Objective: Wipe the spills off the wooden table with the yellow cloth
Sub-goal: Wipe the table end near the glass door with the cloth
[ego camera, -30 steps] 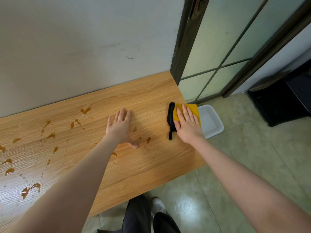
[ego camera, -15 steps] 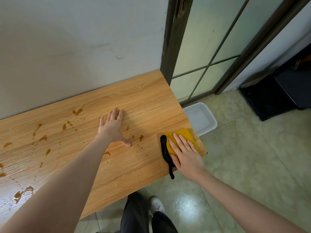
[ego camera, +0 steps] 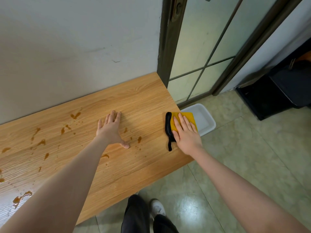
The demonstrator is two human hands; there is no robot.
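Yellow cloth (ego camera: 185,119) with a black edge lies at the right edge of the wooden surface (ego camera: 134,101), its far corner hanging over a white bin (ego camera: 206,121) on the floor. Right hand (ego camera: 186,133) presses flat on it, fingers straight and together, forearm reaching in from the lower right. Left hand (ego camera: 110,130) rests palm down mid-surface, fingers spread wide, thumb out to the side. Brown spills (ego camera: 74,115) dot the wood around and left of that hand, with a small drop (ego camera: 139,139) between the two hands. Bare wood runs from the cloth back to the wall (ego camera: 67,47).
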